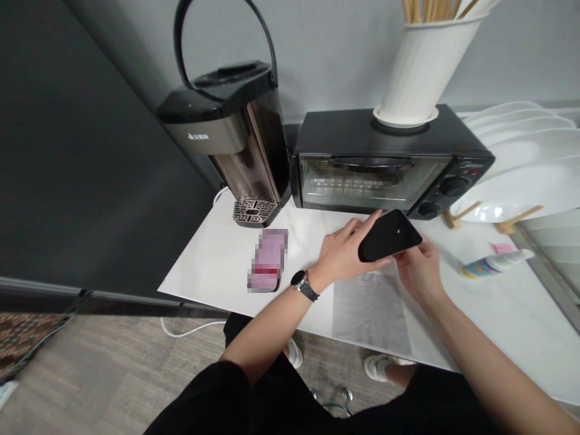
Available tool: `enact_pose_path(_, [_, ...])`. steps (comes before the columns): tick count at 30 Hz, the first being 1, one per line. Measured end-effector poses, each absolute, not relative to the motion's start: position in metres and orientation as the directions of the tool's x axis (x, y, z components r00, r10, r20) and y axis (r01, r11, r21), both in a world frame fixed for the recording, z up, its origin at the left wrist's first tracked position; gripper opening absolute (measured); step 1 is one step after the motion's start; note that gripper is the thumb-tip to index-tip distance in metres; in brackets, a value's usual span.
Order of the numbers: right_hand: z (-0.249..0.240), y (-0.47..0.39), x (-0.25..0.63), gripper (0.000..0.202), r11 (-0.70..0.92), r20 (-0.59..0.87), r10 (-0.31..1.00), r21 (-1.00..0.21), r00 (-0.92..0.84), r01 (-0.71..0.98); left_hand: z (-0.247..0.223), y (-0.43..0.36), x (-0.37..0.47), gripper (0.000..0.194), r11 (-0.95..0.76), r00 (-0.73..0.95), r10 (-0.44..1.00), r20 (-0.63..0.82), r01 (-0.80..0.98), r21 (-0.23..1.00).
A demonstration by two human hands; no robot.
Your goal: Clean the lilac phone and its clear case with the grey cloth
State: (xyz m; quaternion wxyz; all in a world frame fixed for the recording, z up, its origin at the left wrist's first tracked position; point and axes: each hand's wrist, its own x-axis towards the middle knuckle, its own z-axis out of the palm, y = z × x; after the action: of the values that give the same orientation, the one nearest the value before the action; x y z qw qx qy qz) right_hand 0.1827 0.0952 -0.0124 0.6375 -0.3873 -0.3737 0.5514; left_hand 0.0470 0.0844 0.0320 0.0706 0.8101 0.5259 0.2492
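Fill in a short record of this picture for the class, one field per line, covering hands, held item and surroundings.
Left hand: holds the black phone; watch on wrist
Right hand: at the phone's right end, fingers partly hidden
Below the hands: grey sheet on the white table
Behind: toaster oven, white cup on top
Left: dispenser
Right: bottle, white plates

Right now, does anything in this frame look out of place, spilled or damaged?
One oddity: the flat purple rectangular object on the white countertop, left of the slim black phone, is obscured by coarse square pixels, unlike its surroundings, hiding its details. I see no spill or breakage.
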Motion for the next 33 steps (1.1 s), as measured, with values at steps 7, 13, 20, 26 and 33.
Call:
enact_pose_path(7, [0.001,0.087,0.189,0.043,0.164,0.159,0.986,-0.965,0.043,-0.203,0.04,0.084,0.047,0.07,-0.518,0.448,0.851,0.273,0.798,0.308])
enact_pose_path(13, [0.004,0.089,0.194,0.049,0.283,0.279,0.957,-0.958,0.084,-0.038,0.041,0.086,0.05,0.067,-0.571,0.507,0.819,0.269,0.766,0.295])
enact_pose_path(20, [-0.02,0.095,0.199,0.04,0.144,0.133,0.987,-0.981,0.088,-0.13,0.036,0.086,0.054,0.06,-0.549,0.443,0.829,0.342,0.76,0.348])
enact_pose_path(26, [-0.022,0.096,0.199,0.044,0.162,0.168,0.981,-0.984,0.096,0.069,0.04,0.084,0.044,0.061,-0.499,0.303,0.848,0.435,0.733,0.462])
enact_pose_path(33, [-0.008,0.091,0.191,0.051,0.293,0.423,0.886,-0.828,0.19,0.477,0.032,0.086,0.043,0.058,-0.551,0.409,0.817,0.407,0.762,0.341])
